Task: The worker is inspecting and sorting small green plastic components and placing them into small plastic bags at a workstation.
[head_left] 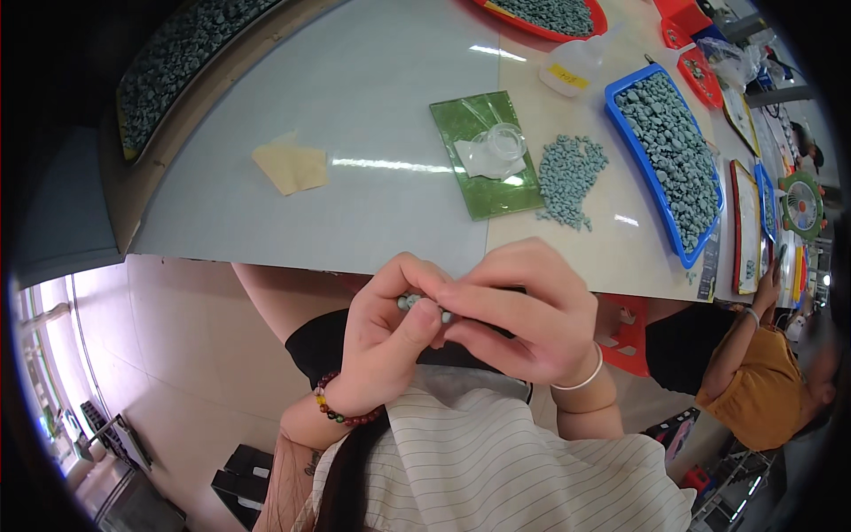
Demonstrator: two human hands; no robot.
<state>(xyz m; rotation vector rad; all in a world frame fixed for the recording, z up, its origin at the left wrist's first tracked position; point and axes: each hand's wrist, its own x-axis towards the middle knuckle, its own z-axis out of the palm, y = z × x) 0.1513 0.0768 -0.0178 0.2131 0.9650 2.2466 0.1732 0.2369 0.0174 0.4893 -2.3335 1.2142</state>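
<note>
Above my lap, just off the table's near edge, my two hands meet at the fingertips. My left hand is closed, thumb against bent fingers, round a few small grey-green stone beads. My right hand pinches right beside them; its fingertips hide what they hold, if anything. Beyond the hands lies a green mat with a small clear round dish and a crumpled white piece on it. To its right spreads a loose pile of similar stones.
A blue tray of stones stands to the right, a red tray farther back. A translucent plastic container stands near them. Left lie a tan paper piece and a dark stone-filled tray. Another person sits at right.
</note>
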